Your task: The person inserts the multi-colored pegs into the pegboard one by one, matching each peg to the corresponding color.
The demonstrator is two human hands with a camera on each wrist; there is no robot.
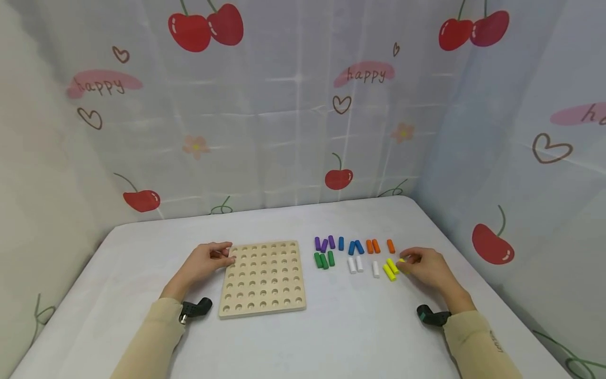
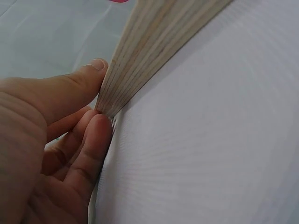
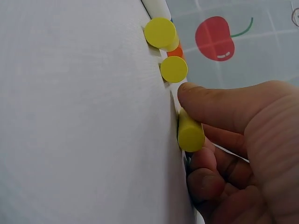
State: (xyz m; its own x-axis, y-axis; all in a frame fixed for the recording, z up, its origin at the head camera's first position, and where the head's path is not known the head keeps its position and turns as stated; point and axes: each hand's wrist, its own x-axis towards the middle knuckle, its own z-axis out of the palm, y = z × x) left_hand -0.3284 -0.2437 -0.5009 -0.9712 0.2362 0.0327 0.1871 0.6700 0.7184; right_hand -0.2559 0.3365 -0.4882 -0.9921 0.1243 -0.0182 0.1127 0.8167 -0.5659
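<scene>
A square wooden pegboard (image 1: 258, 269) with rows of round holes lies flat on the table. My left hand (image 1: 201, 265) holds its far left corner. The left wrist view shows the thumb and fingers against the board's layered edge (image 2: 140, 51). To the right, my right hand (image 1: 428, 268) pinches a yellow peg (image 3: 191, 137) between thumb and fingers, low at the tabletop. Two more yellow pegs, one nearer (image 1: 389, 272) and one farther (image 1: 392, 266), lie beside that hand.
Between board and right hand lie purple pegs (image 1: 324, 245), green pegs (image 1: 324, 261), blue pegs (image 1: 352, 247), white pegs (image 1: 359, 263) and orange pegs (image 1: 376, 246), grouped by colour. A white table (image 1: 341, 337) bears everything. Cherry-printed curtains (image 1: 284, 116) stand behind and at the sides.
</scene>
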